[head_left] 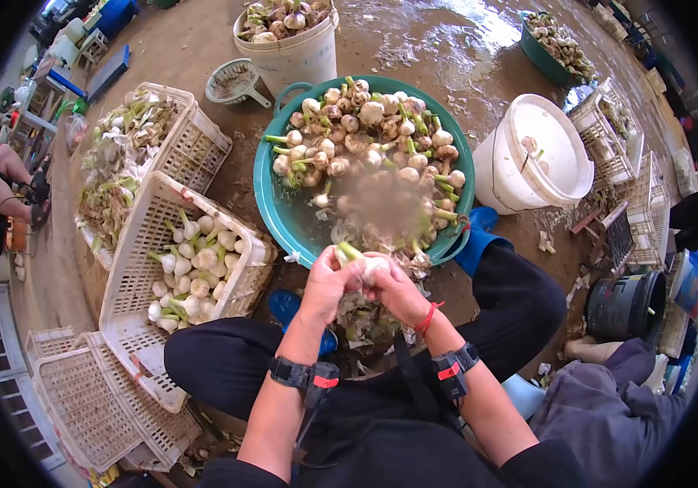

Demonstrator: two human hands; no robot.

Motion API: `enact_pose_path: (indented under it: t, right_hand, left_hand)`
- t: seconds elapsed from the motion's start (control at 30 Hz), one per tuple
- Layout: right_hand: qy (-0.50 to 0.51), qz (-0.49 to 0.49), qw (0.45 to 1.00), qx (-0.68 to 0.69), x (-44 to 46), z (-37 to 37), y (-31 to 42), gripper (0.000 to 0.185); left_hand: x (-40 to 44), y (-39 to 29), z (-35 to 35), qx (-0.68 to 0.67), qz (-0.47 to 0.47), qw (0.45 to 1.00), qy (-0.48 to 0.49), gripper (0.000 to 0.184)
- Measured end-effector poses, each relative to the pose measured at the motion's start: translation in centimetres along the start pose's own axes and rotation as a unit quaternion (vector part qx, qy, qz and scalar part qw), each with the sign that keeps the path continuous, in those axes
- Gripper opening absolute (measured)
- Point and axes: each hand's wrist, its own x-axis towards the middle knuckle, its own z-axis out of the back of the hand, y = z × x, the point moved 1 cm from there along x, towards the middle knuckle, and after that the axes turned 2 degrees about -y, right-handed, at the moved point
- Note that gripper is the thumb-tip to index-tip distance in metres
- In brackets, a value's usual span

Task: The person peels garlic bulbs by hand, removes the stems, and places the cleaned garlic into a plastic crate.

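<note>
Between my two hands, just over the near rim of a green tub, is a pale garlic bulb with a green stem stub pointing up and left. My left hand has its fingers closed round the stem side. On the other side, my right hand pinches the bulb. The green tub holds water and many dirty garlic bulbs with cut stems. A blurred patch covers part of the heap. To the left, a pale plastic crate contains cleaner white bulbs.
Peelings fill another crate at the upper left. A bucket of garlic stands behind the tub, and a white bucket to its right. Empty-looking crates lie lower left. Other people's legs and clothing show at both sides.
</note>
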Motion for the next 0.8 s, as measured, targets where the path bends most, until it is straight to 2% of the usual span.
enact_pose_path:
  t: [0.03,0.07,0.1,0.17,0.2,0.23,0.3,0.33,0.4,0.43,0.5,0.53,0.57,0.63,0.67,0.7,0.77,0.8]
  right_hand:
    - [0.013,-0.002,1.000,-0.007,-0.2,0.0,-0.1,0.043]
    - [0.123,-0.079,0.989,0.036,0.4,1.5,0.0,0.049]
    - [0.123,-0.079,0.989,0.036,0.3,1.1,0.6,0.049]
    - [0.019,-0.097,0.995,-0.018,-0.5,-0.1,1.2,0.052]
    - [0.001,-0.086,0.995,-0.048,-0.2,0.4,0.1,0.045]
    - [-0.052,0.005,0.989,-0.136,-0.3,-0.2,-0.9,0.039]
    - [-0.023,0.058,0.987,-0.146,-0.2,0.4,-0.1,0.044]
    - [-0.024,0.056,0.987,-0.146,-0.4,0.3,0.4,0.044]
    - [0.046,0.014,0.995,-0.088,-0.9,-0.6,1.5,0.046]
    - [0.047,0.014,0.995,-0.088,-1.0,-0.8,1.9,0.046]
    - [0.106,-0.003,0.994,-0.005,-1.2,-1.1,2.4,0.049]
    - [0.084,-0.001,0.996,0.032,-1.1,-0.8,2.4,0.050]
    - [0.084,-0.003,0.996,0.032,-0.6,-0.3,1.8,0.050]
    - [-0.050,0.108,0.982,-0.144,0.5,1.0,0.7,0.052]
    - [-0.052,0.117,0.989,-0.075,0.6,1.8,0.3,0.044]
    - [-0.052,0.115,0.989,-0.075,0.5,1.6,0.7,0.044]
    - [-0.035,0.120,0.992,-0.015,0.0,0.5,1.8,0.034]
    - [-0.046,0.129,0.990,-0.039,-0.2,0.2,2.2,0.028]
  left_hand:
    - [-0.4,-0.3,-0.4,0.005,-0.016,0.999,0.031,0.014]
    - [-0.9,-0.7,-0.7,-0.022,0.004,0.998,0.051,0.006]
    - [-0.7,-0.6,-0.7,-0.023,0.004,0.998,0.051,0.006]
    - [-0.4,0.0,-0.3,0.047,-0.071,0.996,0.038,0.008]
    - [0.3,1.7,0.3,0.133,-0.145,0.980,0.016,0.010]
    - [-0.4,1.3,-0.2,0.158,-0.080,0.983,0.045,0.012]
    - [-0.8,0.5,-0.1,-0.014,0.012,0.996,0.088,0.012]
    - [-0.6,0.4,0.2,-0.015,0.014,0.996,0.086,0.012]
    - [-0.1,0.1,0.9,-0.149,0.003,0.986,0.074,0.012]
    - [0.0,0.3,1.0,-0.149,0.003,0.986,0.073,0.012]
    - [0.2,1.1,0.8,-0.128,-0.014,0.992,0.020,0.010]
    - [-0.3,0.5,-1.2,-0.111,-0.056,0.991,-0.055,0.009]
    - [-0.6,0.4,-1.2,-0.112,-0.055,0.991,-0.056,0.009]
    - [-1.1,0.7,-1.0,0.039,-0.067,0.997,0.005,0.011]
    - [-0.4,1.9,0.1,0.072,-0.102,0.992,0.005,0.012]
    - [0.2,2.4,0.7,0.072,-0.101,0.992,0.003,0.012]
    - [1.2,3.0,1.8,0.123,-0.150,0.979,-0.065,0.015]
    - [1.2,2.9,2.2,0.247,-0.130,0.960,-0.032,0.006]
